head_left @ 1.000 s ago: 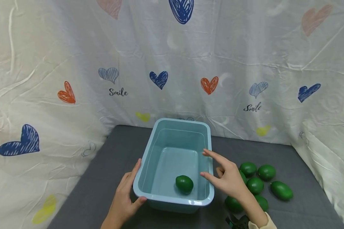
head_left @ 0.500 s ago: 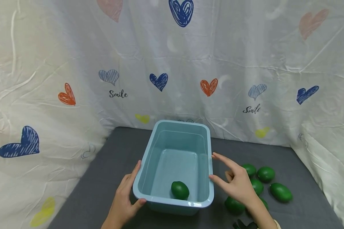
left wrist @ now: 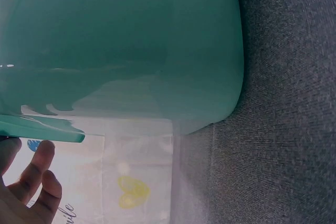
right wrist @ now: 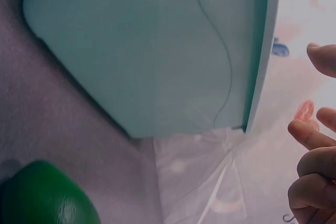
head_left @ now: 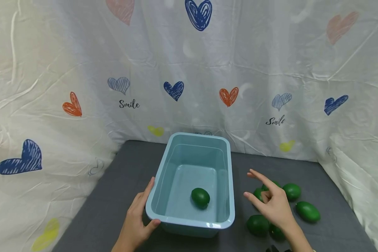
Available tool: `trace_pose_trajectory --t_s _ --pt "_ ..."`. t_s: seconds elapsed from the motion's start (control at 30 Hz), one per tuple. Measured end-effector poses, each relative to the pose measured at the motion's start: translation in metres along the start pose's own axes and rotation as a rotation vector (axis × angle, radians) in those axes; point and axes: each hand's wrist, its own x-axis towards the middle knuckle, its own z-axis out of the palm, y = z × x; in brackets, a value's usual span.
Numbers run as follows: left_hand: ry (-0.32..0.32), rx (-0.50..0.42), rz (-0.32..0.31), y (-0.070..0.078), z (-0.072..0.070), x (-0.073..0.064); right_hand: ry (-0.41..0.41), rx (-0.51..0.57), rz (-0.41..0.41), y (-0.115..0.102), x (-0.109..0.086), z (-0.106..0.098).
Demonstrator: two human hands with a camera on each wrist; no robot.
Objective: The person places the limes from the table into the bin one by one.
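A light blue plastic tub stands on the dark cloth with one green lime lying inside. My left hand rests against its near left corner, the index finger along the left rim and the thumb at the front rim. Below that rim, in the left wrist view, loose fingers show. Right of the tub, my right hand is in the air with nothing in it, thumb and index finger spread apart. Beneath and around it lie several more limes, some partly hidden by the hand.
Dark grey cloth covers the table. A pale curtain printed with hearts hangs behind and at the sides. A black object shows at the bottom edge by the right wrist. One lime sits low in the right wrist view.
My right hand has moved right, from above the tub's right rim to over the limes. The lime in the tub has rolled a little. My left hand has stayed at the tub's corner.
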Motion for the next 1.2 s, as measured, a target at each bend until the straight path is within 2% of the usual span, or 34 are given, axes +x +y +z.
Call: trace_pose_trajectory --t_s 0.27,0.53,0.67,0.9,1.07,1.2 --pt "-0.009 -0.010 -0.005 0.000 0.001 0.001 -0.004 -0.029 0.105 0.013 -0.008 -0.012" --pt "-0.016 -0.021 -0.013 -0.001 0.000 0.000 0.010 -0.078 0.232 0.033 -0.026 -0.033" --pt "-0.021 -0.016 -0.027 0.000 -0.001 -0.001 0.043 -0.114 0.296 0.040 -0.037 -0.044" --pt "-0.020 -0.036 -0.019 0.000 -0.001 -0.001 0.082 -0.184 0.470 0.049 -0.054 -0.058" --pt "-0.015 -0.034 -0.004 -0.001 -0.001 0.000 0.064 -0.184 0.593 0.053 -0.066 -0.062" --pt "-0.021 -0.036 -0.002 -0.001 -0.001 -0.001 0.020 -0.184 0.697 0.058 -0.074 -0.062"
